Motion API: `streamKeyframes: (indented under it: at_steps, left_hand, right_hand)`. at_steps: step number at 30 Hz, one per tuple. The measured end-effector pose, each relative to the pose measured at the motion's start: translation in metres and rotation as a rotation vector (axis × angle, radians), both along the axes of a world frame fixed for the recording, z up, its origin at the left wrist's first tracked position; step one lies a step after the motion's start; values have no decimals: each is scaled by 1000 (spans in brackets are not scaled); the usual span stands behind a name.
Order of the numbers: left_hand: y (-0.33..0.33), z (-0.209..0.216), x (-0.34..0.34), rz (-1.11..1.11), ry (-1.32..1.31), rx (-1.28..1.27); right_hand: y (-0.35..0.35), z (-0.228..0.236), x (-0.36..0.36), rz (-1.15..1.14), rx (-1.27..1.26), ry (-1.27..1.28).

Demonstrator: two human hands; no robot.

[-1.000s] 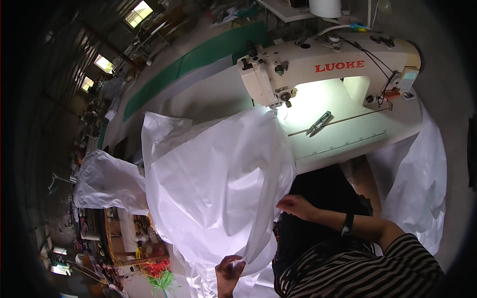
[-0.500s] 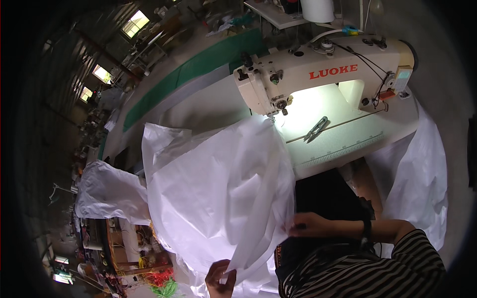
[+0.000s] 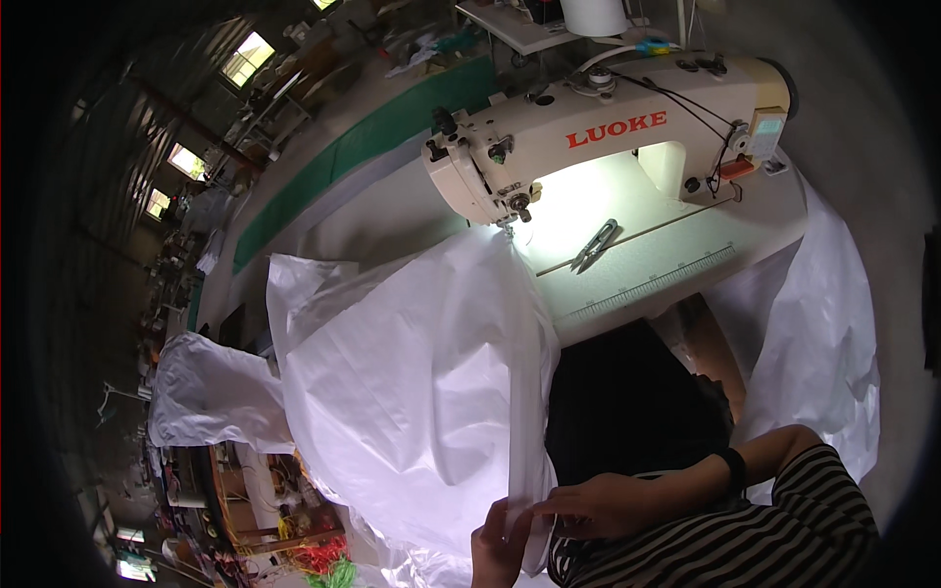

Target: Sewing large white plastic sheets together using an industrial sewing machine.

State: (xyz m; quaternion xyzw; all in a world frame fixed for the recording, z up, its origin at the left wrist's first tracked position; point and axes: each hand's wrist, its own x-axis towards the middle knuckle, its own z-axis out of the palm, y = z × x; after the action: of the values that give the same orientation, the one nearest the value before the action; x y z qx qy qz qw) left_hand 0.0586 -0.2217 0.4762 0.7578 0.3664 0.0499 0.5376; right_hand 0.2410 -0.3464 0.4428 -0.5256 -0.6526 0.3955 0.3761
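Both hands meet low on the white sheet [image 3: 421, 382], fingers touching or nearly so. We see the L hand [image 3: 500, 544] w/ thumb and fingers pinched on the sheet's edge. The R hand [image 3: 598, 505] comes in from the R, fingertips on the same edge; we can't tell if they grip. Black wristband [image 3: 735, 470] on R wrist, knit-looking sleeve [image 3: 818, 500] w/ dk + lt stripes above it.

Sheet: thin, smooth, slightly glossy, looks plasticky; soft creases + broad puckers. A long flat folded strip [image 3: 527, 412] runs along its R side down to the hands. Upper corner sits at the needle area of the sewing machine [image 3: 627, 127]; rest drapes over the front edge. Matte black cloth [image 3: 627, 412] on the lap, just R of it.

Machine: cream, rounded, hard-shelled arm, lamp-lit below. On its smooth pale bed [image 3: 676, 240] we note metal snips [image 3: 595, 245], slim + pointed, lying diag., nr a printed ruler scale [image 3: 657, 284].

Further out: crinkled white mat'l [image 3: 823, 343] hanging far R; flat green band [image 3: 363, 157] behind; stringy red tangle [image 3: 321, 556] lower L; white cone [image 3: 595, 15] at top.
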Motion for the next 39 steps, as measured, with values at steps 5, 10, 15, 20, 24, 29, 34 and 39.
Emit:
streamKeyframes:
  at_steps: [5, 10, 15, 20, 24, 29, 34, 39]
  left_hand:
    - [-3, 16, 7, -47, -173, 147]
    - [17, -15, 3, -32, -14, -358]
    - [30, -14, -20, 327, -161, -81]
    - [51, -21, -30, 311, -178, -7]
    - [52, -3, -27, 278, -225, 62]
    - [42, 41, -13, 85, -286, 391]
    - [13, 66, 22, -297, -149, 732]
    - [-8, 53, 34, -387, -173, 680]
  right_hand:
    - [-6, 5, 8, 116, -225, 629]
    - [0, -4, -14, 279, 20, 135]
    - [13, -12, 42, 73, -137, 99]
    - [61, -145, 135, -592, 55, -390]
    - [96, -193, 128, -266, -118, -90]
    - [48, -73, 32, 7, -459, 577]
    - [17, -42, 19, -38, -315, 495]
    - [-15, 32, 28, 87, -77, 459]
